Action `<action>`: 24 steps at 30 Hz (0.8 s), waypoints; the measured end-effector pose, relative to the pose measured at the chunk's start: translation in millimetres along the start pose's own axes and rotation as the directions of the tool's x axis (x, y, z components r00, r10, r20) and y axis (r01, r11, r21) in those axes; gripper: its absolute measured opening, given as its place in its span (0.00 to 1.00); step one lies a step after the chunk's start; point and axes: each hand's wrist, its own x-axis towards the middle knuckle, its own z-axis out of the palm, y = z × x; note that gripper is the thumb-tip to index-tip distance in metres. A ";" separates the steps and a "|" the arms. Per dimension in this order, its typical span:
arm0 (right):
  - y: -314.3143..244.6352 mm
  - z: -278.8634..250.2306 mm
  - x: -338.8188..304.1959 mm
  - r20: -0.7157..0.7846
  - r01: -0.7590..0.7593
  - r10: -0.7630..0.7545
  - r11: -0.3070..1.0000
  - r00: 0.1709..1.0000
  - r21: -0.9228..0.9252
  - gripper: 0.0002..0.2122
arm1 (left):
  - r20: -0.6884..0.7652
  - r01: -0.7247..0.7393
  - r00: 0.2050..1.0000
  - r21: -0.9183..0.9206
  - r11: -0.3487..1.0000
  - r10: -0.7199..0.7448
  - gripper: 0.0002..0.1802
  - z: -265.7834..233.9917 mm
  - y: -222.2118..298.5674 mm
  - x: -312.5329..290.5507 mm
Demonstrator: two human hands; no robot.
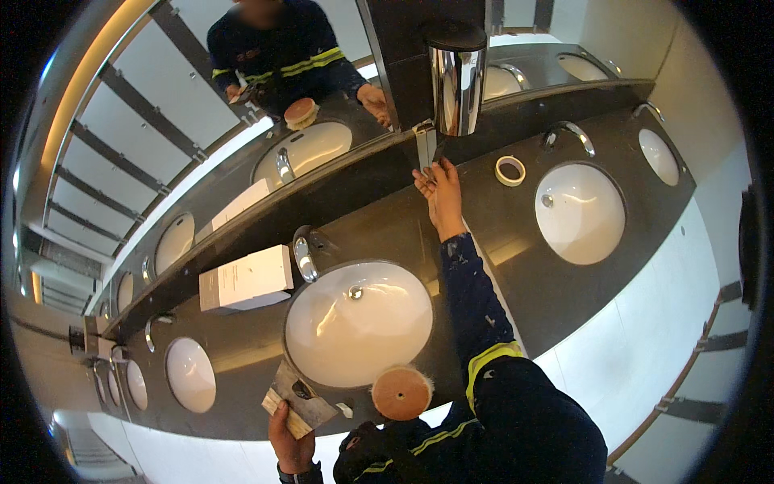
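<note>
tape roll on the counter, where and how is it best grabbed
Pinch the ring wall of the tape roll from above, probably one finger inside and the thumb outside: it lies flat on the counter with its round middle open. Its left side looks the handiest approach, since the right hand is over there.

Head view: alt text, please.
A person's right hand is by the backsplash below a chrome cylinder; the left hand holds a scraper at the edge of a dark counter. The counter has white sinks, a round pad, a box and tape.
</note>
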 end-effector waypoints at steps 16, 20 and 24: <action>64.6 52.5 28.8 -0.288 0.221 -0.327 0.912 0.900 -0.345 0.24 | -0.007 -0.015 1.000 0.077 0.997 0.015 0.24 -25.1 73.5 9.3; 61.6 55.0 37.2 -0.262 0.262 -0.332 0.927 0.906 -0.268 0.24 | 0.004 -0.009 1.000 0.101 0.995 0.009 0.24 -26.3 71.2 12.8; 55.7 63.4 37.9 -0.245 0.216 -0.285 0.938 0.927 -0.272 0.24 | -0.049 -0.023 0.998 0.106 0.994 0.028 0.24 -32.9 67.2 12.2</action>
